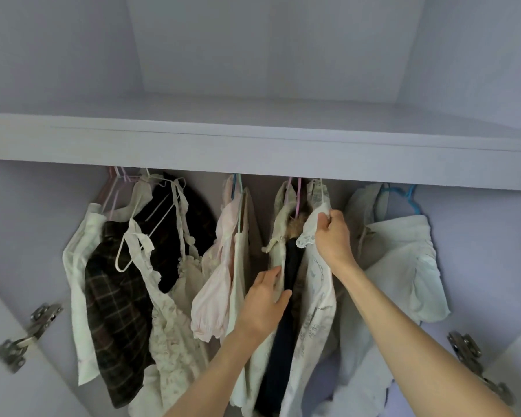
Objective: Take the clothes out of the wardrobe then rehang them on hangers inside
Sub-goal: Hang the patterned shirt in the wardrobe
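Note:
Several garments hang on hangers under the wardrobe shelf (253, 145). My right hand (333, 236) grips the scalloped collar of a white embroidered blouse (316, 296) near its hanger top. My left hand (263, 305) reaches between the clothes, fingers straight against a cream garment (278, 257) beside a dark navy piece (286, 326). Further left hang a pink top (220, 284), a frilly cream dress (172, 320), a dark plaid garment (115, 311) and a white shirt (79, 266). A white hanger (133, 251) dangles tilted among them.
A pale white-blue garment (403, 266) on a blue hanger (397, 197) hangs at the right. Metal door hinges sit at lower left (27, 335) and lower right (469, 356). The compartment above the shelf shows only its lilac walls (268, 49).

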`<state>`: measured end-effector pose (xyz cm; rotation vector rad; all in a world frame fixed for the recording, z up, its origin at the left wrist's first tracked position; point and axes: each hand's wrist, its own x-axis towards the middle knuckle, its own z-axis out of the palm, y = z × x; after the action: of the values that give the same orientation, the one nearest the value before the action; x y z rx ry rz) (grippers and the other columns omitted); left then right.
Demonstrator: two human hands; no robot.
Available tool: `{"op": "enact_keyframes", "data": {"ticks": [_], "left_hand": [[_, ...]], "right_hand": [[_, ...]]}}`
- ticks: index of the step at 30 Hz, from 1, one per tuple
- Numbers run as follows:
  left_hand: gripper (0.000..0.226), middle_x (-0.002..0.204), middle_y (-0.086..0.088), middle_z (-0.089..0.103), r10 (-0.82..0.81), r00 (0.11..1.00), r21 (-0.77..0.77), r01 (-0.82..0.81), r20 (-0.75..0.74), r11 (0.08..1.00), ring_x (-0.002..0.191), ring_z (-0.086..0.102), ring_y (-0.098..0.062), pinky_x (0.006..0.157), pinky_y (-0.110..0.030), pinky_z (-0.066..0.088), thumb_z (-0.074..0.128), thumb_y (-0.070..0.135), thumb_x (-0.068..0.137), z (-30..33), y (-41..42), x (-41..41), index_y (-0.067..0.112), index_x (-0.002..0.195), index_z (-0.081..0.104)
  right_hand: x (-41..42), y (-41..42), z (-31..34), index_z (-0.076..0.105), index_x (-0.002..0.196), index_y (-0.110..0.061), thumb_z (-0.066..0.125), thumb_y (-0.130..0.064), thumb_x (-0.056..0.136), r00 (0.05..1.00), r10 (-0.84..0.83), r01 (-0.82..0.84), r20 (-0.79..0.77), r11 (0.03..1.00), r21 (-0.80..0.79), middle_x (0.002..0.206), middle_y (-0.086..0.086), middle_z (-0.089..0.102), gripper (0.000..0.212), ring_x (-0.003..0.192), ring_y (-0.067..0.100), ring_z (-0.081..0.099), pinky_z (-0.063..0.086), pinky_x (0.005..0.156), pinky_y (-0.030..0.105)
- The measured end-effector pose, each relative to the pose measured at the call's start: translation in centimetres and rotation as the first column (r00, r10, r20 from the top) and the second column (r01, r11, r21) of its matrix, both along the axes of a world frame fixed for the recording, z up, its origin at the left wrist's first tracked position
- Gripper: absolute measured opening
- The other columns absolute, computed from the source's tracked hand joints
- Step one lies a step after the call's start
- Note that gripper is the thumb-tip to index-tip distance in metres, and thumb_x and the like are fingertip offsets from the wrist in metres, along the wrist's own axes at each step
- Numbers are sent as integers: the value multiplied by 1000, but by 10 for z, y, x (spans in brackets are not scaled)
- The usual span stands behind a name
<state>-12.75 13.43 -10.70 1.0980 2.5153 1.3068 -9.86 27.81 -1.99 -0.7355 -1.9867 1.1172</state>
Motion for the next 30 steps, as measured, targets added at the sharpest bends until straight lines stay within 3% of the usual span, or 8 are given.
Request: {"op": "enact_keyframes", "data": {"ticks": [4,10,15,17,19,22,26,30], "left_hand": [[55,136,1,42,-3,1000,-10,3,-11,1000,120,47,-14,100,-27,40,52,25,93,-4,7,2,18,143,30],[53,142,2,36,16,1000,-10,-16,6,1000,124,45,-16,103,-25,36,45,16,96,-6,11,4,17,145,26],[51,141,4,40,20,999,30,-21,34,999,120,48,-12,101,-20,38,48,14,95,-8,9,4,17,143,31],[50,137,4,43,22,998,58,-25,54,998,114,50,-9,98,-20,42,50,14,94,-9,9,5,19,141,35],[48,136,5,44,20,996,79,-27,83,996,114,50,-8,97,-21,44,51,13,94,-11,8,5,21,140,37],[48,133,7,44,-57,982,90,41,182,995,119,46,-6,98,-15,40,49,12,95,-13,3,7,24,140,36],[52,141,10,34,-182,948,77,167,262,983,129,36,-4,103,-12,31,46,17,97,-12,-1,15,23,145,26],[60,150,14,15,-244,947,25,244,209,969,139,14,-2,115,-22,18,44,23,97,-16,-3,20,24,148,12]], "right_hand": [[-13,8,-5,40,97,-6,31,-16,101,1000,-24,24,11,1000,-18,71,0,43,14,65,17,45,26,49,25],[-22,22,-13,48,111,7,33,-15,100,986,-45,28,159,994,108,96,20,57,28,97,36,53,33,70,32],[-36,27,-18,47,91,-2,33,-8,98,971,10,-48,237,987,154,102,21,57,17,97,33,54,34,72,31],[-41,20,-20,53,114,0,31,-12,100,970,100,-114,221,992,51,114,16,55,28,108,30,51,38,83,29],[-44,15,-20,45,134,-6,32,-17,101,964,160,-162,213,987,-10,126,16,53,37,114,27,50,39,87,28],[-45,13,-22,32,144,-10,33,-19,101,953,210,-207,219,978,-39,139,12,42,44,125,25,43,34,100,29],[-34,7,-33,12,149,-12,32,-18,101,934,261,-265,242,964,-18,139,12,26,52,127,21,36,19,98,13],[-14,-1,-49,10,149,-15,27,-22,102,920,294,-305,259,952,3,153,6,18,51,138,18,23,17,107,21]]}}
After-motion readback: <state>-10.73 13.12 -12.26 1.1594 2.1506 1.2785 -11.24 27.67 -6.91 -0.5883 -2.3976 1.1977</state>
